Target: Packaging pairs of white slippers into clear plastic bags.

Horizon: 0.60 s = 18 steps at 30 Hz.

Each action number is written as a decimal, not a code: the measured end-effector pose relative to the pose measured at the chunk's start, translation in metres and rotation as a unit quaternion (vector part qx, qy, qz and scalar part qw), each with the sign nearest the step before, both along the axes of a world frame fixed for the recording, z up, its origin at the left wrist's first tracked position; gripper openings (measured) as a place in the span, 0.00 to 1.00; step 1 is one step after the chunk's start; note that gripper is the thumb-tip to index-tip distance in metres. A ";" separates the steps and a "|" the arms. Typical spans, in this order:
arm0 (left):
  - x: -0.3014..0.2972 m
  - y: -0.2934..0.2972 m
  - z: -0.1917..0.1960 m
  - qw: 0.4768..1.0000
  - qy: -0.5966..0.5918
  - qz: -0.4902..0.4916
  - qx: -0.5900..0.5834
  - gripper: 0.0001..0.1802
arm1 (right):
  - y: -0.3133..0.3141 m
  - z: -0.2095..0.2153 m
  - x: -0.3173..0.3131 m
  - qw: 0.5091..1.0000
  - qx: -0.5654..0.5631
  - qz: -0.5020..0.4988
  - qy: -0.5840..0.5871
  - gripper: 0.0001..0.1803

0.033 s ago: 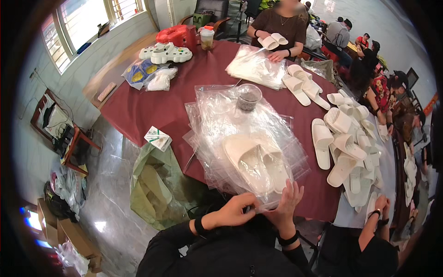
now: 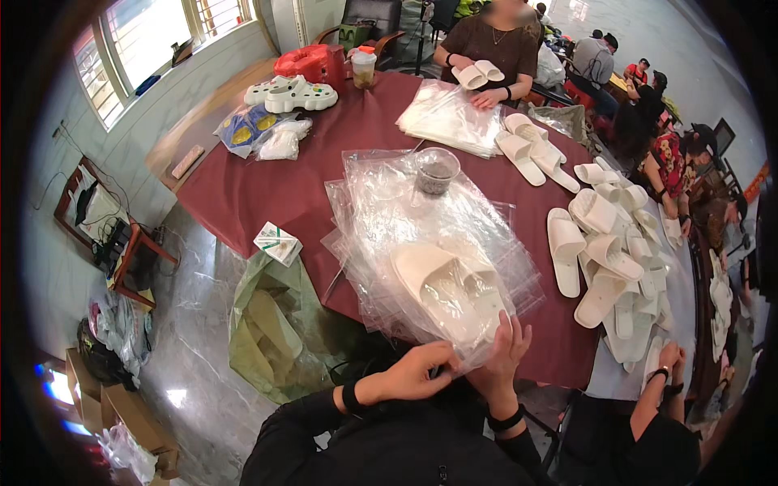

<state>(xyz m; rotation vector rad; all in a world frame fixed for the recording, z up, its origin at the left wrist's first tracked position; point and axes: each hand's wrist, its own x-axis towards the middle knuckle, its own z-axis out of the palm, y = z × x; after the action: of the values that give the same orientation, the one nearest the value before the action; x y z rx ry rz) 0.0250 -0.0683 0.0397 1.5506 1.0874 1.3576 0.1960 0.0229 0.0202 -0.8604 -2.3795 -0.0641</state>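
A pair of white slippers lies inside a clear plastic bag, on top of a stack of similar clear bags at the table's near side. My left hand is closed, pinching the near edge of the slippers' bag. At the same edge, to the right, my right hand grips the bag, its fingers pointing up beside the slippers. Where its thumb meets the plastic is partly hidden. A round clear tub with dark contents stands on the far part of the stack.
A heap of white slippers covers the right of the dark red table. Across it, a person holds slippers above more bags. A green sack hangs at the near left edge. Another person's hands are at lower right.
The bagged slippers have shifted very slightly, and the bag's near edge between my hands has moved a little. Elsewhere the table looks the same.
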 end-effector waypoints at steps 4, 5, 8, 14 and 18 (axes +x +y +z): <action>0.003 -0.005 0.010 0.996 0.012 -0.087 0.035 0.09 | -0.002 0.007 -0.011 0.999 -0.030 0.016 -0.018 0.30; 0.001 -0.005 0.010 0.996 0.012 -0.078 0.030 0.09 | 0.002 0.004 -0.009 0.998 -0.041 0.031 -0.027 0.26; -0.009 -0.010 0.015 0.992 0.079 -0.074 0.068 0.16 | 0.015 -0.026 0.004 0.995 -0.070 0.050 0.052 0.18; -0.096 -0.045 0.009 0.908 0.302 0.287 -0.056 0.26 | 0.030 -0.053 0.021 0.824 -0.367 -0.104 0.419 0.11; -0.151 -0.102 -0.010 0.648 0.472 0.551 -0.233 0.41 | 0.007 -0.022 -0.012 0.736 -0.368 0.072 0.563 0.14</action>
<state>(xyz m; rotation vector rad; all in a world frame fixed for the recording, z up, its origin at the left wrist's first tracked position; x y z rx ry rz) -0.1256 -0.1702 0.0300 1.0739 3.1070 0.5906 0.1836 0.0301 -0.0018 -0.6891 -1.2078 1.1941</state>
